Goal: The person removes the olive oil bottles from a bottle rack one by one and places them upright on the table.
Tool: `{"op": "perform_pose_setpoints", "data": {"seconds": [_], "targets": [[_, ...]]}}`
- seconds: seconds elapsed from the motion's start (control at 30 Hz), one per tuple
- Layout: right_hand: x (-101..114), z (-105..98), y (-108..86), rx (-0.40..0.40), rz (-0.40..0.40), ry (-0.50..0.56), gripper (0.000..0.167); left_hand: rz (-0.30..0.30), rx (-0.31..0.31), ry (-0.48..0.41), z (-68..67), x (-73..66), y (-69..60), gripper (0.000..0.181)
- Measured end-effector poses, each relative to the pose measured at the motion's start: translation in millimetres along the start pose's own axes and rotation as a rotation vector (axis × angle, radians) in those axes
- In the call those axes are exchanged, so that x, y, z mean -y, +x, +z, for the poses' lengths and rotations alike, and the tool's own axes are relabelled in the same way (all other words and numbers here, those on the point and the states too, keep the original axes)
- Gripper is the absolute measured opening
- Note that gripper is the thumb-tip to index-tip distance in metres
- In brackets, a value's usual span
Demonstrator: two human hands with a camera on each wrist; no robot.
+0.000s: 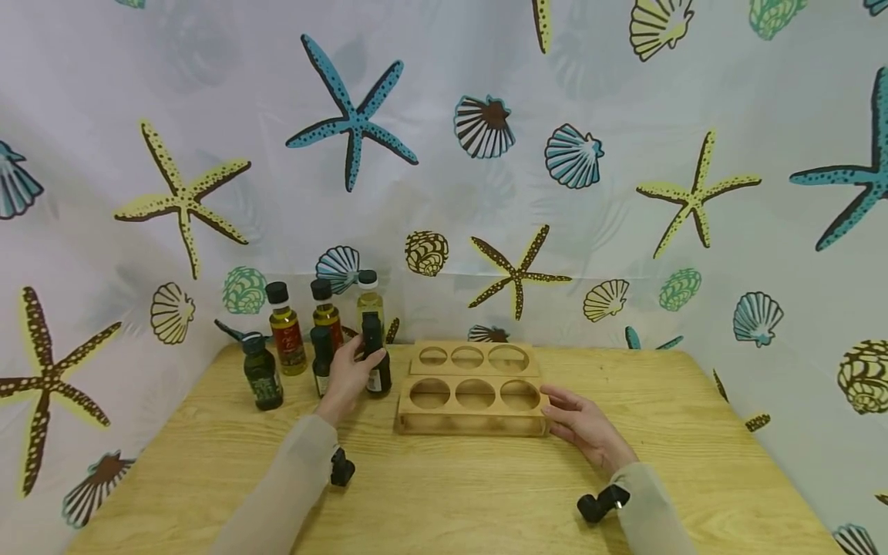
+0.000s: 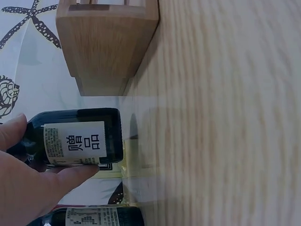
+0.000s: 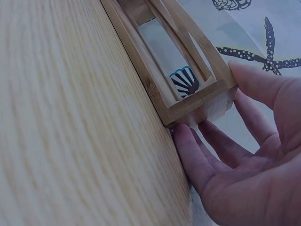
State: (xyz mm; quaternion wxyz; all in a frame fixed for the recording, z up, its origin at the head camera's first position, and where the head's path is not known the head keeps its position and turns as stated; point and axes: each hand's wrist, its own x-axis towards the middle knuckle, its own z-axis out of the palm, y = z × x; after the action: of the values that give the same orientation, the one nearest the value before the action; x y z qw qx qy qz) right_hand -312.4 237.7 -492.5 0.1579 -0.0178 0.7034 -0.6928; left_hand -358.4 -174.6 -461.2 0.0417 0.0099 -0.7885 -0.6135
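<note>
My left hand (image 1: 347,378) grips a small dark bottle (image 1: 378,379) near its top. A pale label with large characters faces the left wrist view, where the bottle (image 2: 75,137) lies across the frame beside the left hand (image 2: 33,186). Whether its base touches the table cannot be told. Just right of it stands a two-tier wooden rack (image 1: 472,423) with round holes, and no bottle shows in them. At the rack's right end is my right hand (image 1: 586,428). In the right wrist view, the right hand (image 3: 254,146) holds the end of the rack (image 3: 202,104) with bent fingers and thumb.
Left of the held bottle stand another dark bottle (image 1: 322,362), two red-labelled oil bottles (image 1: 288,339) (image 1: 327,312) and a squat green bottle (image 1: 264,378). A clear yellow oil bottle (image 1: 370,299) stands behind it. A patterned cloth (image 1: 444,193) hangs behind the wooden table (image 1: 444,493).
</note>
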Motion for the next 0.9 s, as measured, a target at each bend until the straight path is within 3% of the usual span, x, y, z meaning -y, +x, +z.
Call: {"op": "perform_pose_setpoints", "data": {"seconds": [0.23, 0.6, 0.9], "targets": [[1.3, 0.2, -0.4, -0.002, -0.002, -0.006, 0.059, -0.018, -0.006, -0.038, -3.5, 7.0, 1.7, 0.065], [0.5, 0.9, 0.4, -0.011, -0.005, 0.003, 0.058, -0.018, -0.006, -0.01, -3.3, 2.0, 0.6, 0.064], [1.0, 2.2, 0.5, -0.014, 0.003, -0.003, 0.058, -0.035, -0.08, 0.035, -4.6, 4.5, 5.7, 0.061]]}}
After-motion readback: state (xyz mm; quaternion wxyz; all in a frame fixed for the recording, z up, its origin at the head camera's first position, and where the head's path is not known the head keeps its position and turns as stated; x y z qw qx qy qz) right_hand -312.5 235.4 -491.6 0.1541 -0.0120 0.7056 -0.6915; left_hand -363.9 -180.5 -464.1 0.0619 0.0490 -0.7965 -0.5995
